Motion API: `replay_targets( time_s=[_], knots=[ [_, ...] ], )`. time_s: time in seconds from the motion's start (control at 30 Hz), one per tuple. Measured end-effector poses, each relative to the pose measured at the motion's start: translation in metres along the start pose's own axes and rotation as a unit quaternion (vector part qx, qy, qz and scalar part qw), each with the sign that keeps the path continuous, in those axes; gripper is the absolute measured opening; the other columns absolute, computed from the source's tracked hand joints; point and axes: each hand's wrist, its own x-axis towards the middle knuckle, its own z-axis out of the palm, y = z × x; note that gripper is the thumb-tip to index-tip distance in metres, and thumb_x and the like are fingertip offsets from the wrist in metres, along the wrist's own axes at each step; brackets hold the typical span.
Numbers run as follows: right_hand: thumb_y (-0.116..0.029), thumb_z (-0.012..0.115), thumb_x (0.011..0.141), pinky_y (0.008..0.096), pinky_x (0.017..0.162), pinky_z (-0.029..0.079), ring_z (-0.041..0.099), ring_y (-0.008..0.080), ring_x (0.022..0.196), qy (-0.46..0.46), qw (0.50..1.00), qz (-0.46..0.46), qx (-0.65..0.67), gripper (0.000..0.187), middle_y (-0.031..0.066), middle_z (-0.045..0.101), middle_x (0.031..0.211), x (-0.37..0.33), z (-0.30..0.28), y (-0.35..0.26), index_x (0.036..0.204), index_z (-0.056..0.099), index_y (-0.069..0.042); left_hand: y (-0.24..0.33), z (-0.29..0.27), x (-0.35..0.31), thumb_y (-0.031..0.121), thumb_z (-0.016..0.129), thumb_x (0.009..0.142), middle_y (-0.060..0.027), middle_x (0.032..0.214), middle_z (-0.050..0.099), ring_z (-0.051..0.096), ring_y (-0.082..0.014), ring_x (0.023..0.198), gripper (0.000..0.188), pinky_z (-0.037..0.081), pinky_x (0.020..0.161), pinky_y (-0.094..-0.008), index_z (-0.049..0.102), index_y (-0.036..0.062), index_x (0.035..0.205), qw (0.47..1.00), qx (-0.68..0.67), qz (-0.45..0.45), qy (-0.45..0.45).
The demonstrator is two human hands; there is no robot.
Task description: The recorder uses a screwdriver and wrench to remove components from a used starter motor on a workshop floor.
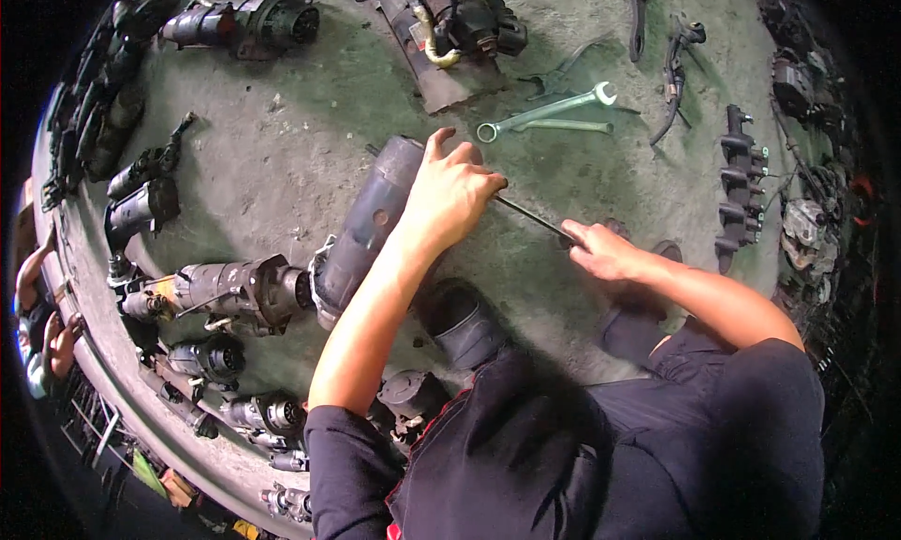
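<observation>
A dark cylindrical starter motor (364,223) lies tilted on the floor in front of me. At its upper end, my left hand (449,188) is bent with fingers closed about one end of a thin dark metal bar (530,215). My right hand (601,251) grips the bar's other end, to the right. What sits under the left palm, between bar and motor, is hidden. A combination wrench (549,111) lies beyond my left hand, beside a second, flatter metal tool (574,126).
Starter motors lie about: one far left (246,24), one at the left (239,287), a large unit (441,43) at the back. A dark part with several studs (740,188) and a cable piece (672,80) are at right. Another person's hands (58,345) show at the left rim.
</observation>
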Motion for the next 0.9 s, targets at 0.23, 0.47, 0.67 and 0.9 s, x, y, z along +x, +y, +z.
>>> replay_targets(
  time_s=[0.23, 0.47, 0.67, 0.9],
  knots=[
    [-0.018, 0.054, 0.091, 0.0543, 0.082, 0.048, 0.061, 0.0490, 0.094, -0.045, 0.998, 0.033, -0.010, 0.037, 0.0299, 0.064, 0.097, -0.011, -0.006, -0.005, 0.123, 0.048, 0.000, -0.001, -0.008, -0.004, 0.013, 0.065, 0.077, 0.0000, 0.092, 0.073, 0.057, -0.0220, 0.115, 0.025, 0.030, 0.115, -0.0509, 0.075, 0.0148, 0.100, 0.996, 0.050, 0.011, -0.076],
    [-0.016, 0.055, 0.091, 0.0524, 0.078, 0.052, 0.065, 0.0438, 0.091, 0.027, 0.990, -0.051, -0.126, 0.035, 0.0225, 0.067, 0.097, -0.008, 0.010, 0.006, 0.124, 0.050, -0.004, -0.002, -0.017, 0.001, 0.018, 0.069, 0.073, 0.0030, 0.086, 0.071, 0.056, -0.0214, 0.107, 0.015, 0.039, 0.097, -0.0386, 0.076, 0.0156, 0.087, 0.984, 0.096, 0.012, -0.151],
    [-0.014, 0.056, 0.089, 0.0506, 0.072, 0.054, 0.067, 0.0403, 0.088, 0.049, 0.982, -0.069, -0.169, 0.031, 0.0183, 0.067, 0.097, -0.004, 0.030, 0.010, 0.118, 0.054, -0.003, -0.009, -0.015, 0.007, 0.020, 0.074, 0.069, 0.0047, 0.084, 0.070, 0.057, -0.0189, 0.100, 0.015, 0.040, 0.090, -0.0370, 0.074, 0.0169, 0.083, 0.982, 0.090, 0.040, -0.164],
    [-0.013, 0.054, 0.089, 0.0548, 0.069, 0.054, 0.067, 0.0441, 0.080, 0.014, 0.988, -0.017, -0.154, 0.025, 0.0223, 0.068, 0.086, -0.001, 0.038, -0.012, 0.111, 0.054, -0.001, -0.013, -0.012, 0.011, 0.020, 0.073, 0.069, 0.0041, 0.083, 0.070, 0.060, -0.0190, 0.096, 0.010, 0.042, 0.088, -0.0370, 0.071, 0.0163, 0.078, 0.979, 0.103, 0.044, -0.172]
  ],
)
